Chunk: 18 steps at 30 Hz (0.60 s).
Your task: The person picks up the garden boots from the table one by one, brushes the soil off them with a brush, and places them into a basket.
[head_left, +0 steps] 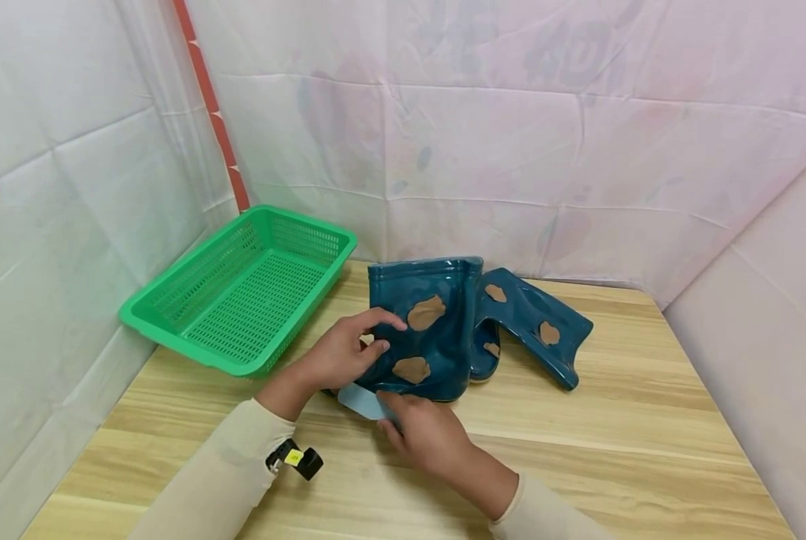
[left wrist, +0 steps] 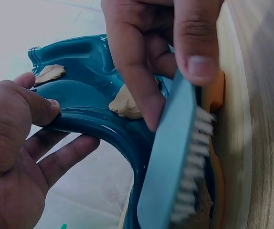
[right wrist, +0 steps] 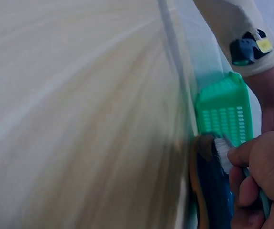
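Note:
A teal rubber boot (head_left: 389,285) lies on its side, with brown mud-like patches (head_left: 427,312) on its shaft. My left hand (head_left: 345,349) grips the boot by a curved edge, thumb on top and fingers beneath in the left wrist view. In my right hand (head_left: 429,431) is a scrub brush (left wrist: 168,152) with a light blue handle and white bristles. The bristles face the boot near a brown patch (right wrist: 205,147) at its toe; whether they touch it I cannot tell. Behind, to the right, lies the second teal boot (head_left: 527,307), also spotted with brown patches.
A green slotted plastic basket (head_left: 315,300) stands at the left of the wooden table (head_left: 612,457). White sheeting (head_left: 477,150) hangs behind and along both sides. A black wrist camera (head_left: 295,459) is strapped over the left sleeve.

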### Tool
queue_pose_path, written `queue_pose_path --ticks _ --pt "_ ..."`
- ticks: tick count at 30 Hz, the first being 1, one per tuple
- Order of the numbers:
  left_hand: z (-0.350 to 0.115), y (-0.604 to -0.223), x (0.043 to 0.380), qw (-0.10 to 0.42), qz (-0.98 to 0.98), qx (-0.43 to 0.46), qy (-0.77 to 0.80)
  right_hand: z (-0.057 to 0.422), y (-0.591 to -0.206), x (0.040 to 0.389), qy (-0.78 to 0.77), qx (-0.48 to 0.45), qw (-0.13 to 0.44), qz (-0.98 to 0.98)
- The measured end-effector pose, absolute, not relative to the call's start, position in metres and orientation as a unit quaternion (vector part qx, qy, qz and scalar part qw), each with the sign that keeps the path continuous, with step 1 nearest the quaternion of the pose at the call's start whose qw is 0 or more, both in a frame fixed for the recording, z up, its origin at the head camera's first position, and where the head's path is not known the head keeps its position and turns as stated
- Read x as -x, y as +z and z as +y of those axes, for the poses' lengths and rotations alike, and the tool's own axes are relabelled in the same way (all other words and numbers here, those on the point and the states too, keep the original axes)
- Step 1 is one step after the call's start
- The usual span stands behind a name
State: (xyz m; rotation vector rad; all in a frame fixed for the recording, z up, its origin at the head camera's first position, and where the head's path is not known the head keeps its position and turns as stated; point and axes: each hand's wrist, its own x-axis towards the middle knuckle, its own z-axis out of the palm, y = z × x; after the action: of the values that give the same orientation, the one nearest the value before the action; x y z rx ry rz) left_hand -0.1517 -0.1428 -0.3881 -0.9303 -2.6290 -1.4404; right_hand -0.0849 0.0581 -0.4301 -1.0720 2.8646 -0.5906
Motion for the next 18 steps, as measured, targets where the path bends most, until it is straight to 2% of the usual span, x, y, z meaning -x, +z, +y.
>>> queue_pose_path --ticks 7,14,18 --pt "-0.142 -0.388 0.151 0.005 -0.837 0.296 -0.46 0.055 -0.428 0.084 -0.195 0.368 0.034 0.908" --pt "-0.142 -0.387 0.152 0.005 -0.835 0.302 -0.461 0.062 -0.426 0.085 -0.197 0.352 0.004 0.915" --pt "-0.142 -0.386 0.151 0.003 -0.836 0.301 -0.459 0.055 -0.431 0.084 -0.189 0.365 0.009 0.911"
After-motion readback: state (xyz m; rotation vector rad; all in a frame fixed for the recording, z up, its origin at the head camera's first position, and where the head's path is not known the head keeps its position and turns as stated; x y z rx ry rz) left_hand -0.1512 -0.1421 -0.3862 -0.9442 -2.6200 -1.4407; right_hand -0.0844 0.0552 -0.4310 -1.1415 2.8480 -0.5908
